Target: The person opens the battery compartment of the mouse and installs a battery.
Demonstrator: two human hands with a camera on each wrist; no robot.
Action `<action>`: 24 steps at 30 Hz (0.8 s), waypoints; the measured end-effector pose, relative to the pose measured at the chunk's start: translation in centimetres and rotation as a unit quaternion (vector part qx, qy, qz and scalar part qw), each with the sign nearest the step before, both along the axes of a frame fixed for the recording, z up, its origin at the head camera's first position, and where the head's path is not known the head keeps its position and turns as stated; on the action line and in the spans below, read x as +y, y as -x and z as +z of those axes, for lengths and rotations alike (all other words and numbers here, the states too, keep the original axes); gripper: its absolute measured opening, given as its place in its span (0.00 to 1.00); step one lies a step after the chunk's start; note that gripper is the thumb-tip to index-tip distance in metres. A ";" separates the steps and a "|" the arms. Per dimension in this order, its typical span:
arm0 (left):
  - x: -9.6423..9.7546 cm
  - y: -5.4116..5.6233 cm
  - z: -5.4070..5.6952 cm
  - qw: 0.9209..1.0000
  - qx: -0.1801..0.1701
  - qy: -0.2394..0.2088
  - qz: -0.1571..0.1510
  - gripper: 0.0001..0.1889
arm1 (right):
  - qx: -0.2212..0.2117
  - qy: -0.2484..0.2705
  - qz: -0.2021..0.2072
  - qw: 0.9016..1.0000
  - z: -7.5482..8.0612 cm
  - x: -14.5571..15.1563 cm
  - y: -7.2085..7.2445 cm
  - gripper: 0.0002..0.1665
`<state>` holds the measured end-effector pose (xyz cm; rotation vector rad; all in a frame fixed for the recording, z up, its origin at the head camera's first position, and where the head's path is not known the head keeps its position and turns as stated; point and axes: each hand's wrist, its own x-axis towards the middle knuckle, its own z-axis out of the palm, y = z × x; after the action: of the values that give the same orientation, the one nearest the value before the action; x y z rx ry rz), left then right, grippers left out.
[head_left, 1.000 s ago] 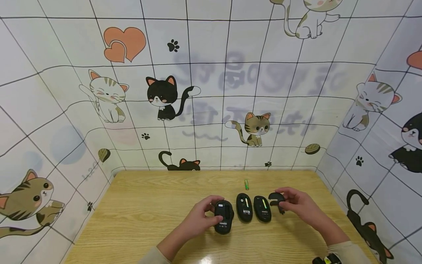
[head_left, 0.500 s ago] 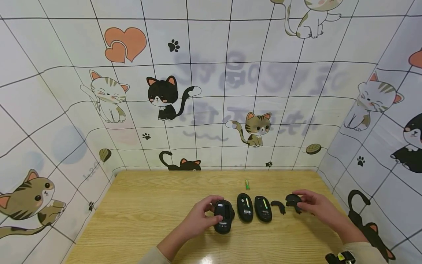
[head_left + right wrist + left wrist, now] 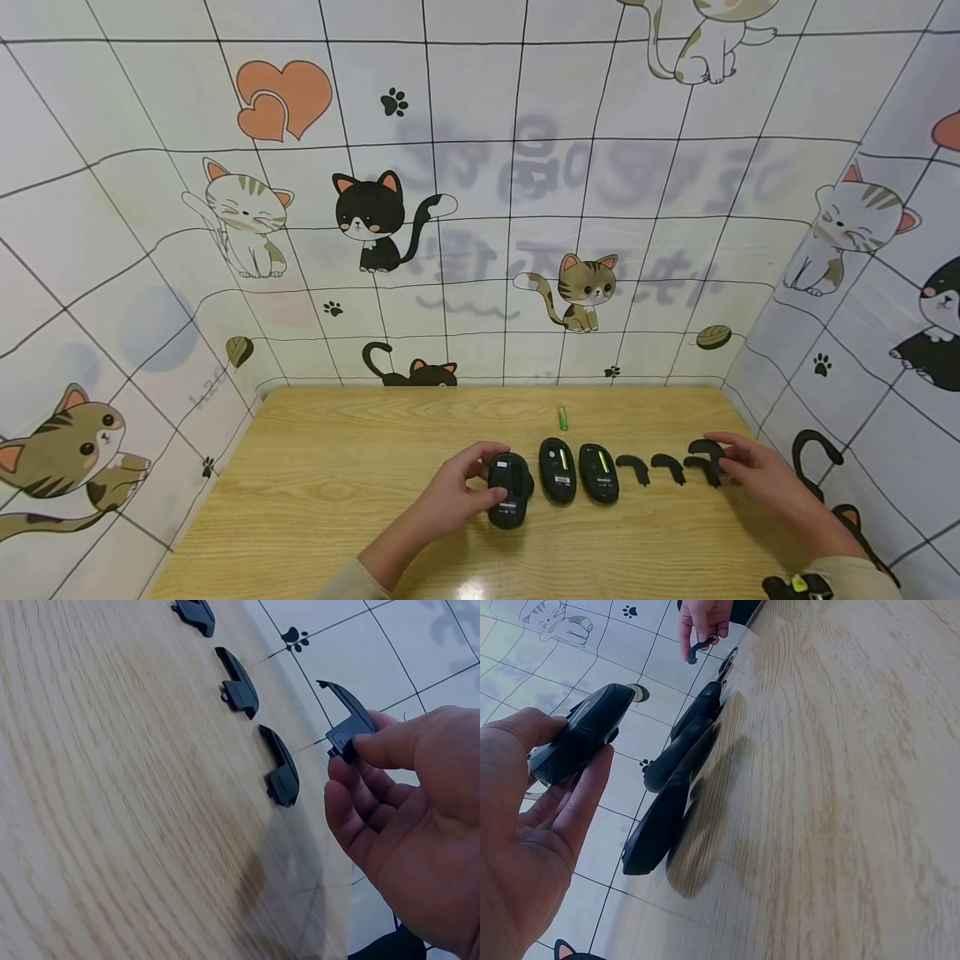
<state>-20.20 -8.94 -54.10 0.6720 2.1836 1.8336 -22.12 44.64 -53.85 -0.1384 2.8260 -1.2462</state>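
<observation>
My left hand [image 3: 461, 490] grips a black computer mouse [image 3: 508, 492] above the table, underside up, its battery slot uncovered. In the left wrist view this mouse [image 3: 585, 735] is raised over a row of other mice, the nearest mouse [image 3: 658, 825] lying just below. Two more mice, one [image 3: 557, 471] beside another [image 3: 598, 473], lie upturned with a battery in each. My right hand [image 3: 420, 795] pinches a black curved battery cover [image 3: 352, 724] between thumb and fingers. Below it, one cover [image 3: 283, 769] lies near a second [image 3: 240, 686] and a third [image 3: 196, 615].
A single green battery [image 3: 562, 418] lies behind the mice on the wooden table [image 3: 337, 467]. Cat-patterned cloth walls [image 3: 480, 192] enclose the table's back and sides. A black band [image 3: 798, 586] sits at the right sleeve.
My right hand has moved rightward, leaving black covers spaced out in a row on the table. The left hand keeps its hold on the mouse, almost unmoved.
</observation>
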 end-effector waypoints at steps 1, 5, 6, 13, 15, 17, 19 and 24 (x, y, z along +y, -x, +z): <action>0.0 0.0 0.0 1.000 0.001 -0.001 -0.001 0.28 | 0.003 -0.006 -0.004 1.000 -0.1 0.3 0.1 0.27; 0.0 0.1 0.0 1.000 0.003 0.000 -0.004 0.29 | -0.003 -0.018 -0.021 1.000 -0.4 1.1 0.2 0.28; 0.0 0.1 0.0 1.000 0.004 0.002 -0.004 0.29 | -0.002 -0.024 -0.025 0.999 -0.4 1.2 0.2 0.28; 0.0 0.1 0.1 1.000 0.007 0.009 -0.002 0.29 | -0.011 -0.051 -0.050 0.997 -0.3 1.5 0.1 0.29; 0.0 0.0 0.1 1.000 0.006 0.011 -0.002 0.29 | -0.011 -0.059 -0.052 0.997 -0.3 1.6 0.1 0.29; 0.0 0.0 0.1 1.000 0.006 0.011 -0.001 0.29 | -0.009 -0.070 -0.052 0.996 -0.4 1.7 0.0 0.29; 0.0 0.0 0.1 1.000 0.006 0.012 0.000 0.29 | -0.006 -0.081 -0.051 0.995 -0.5 1.8 -0.1 0.28; 0.0 0.1 -0.1 1.000 0.005 0.012 0.002 0.29 | -0.003 -0.096 -0.060 0.994 -0.7 2.2 -0.2 0.28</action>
<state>-20.27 -8.96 -54.15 0.6736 2.2104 1.8066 -21.90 46.85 -54.55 0.0430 2.9661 -0.9837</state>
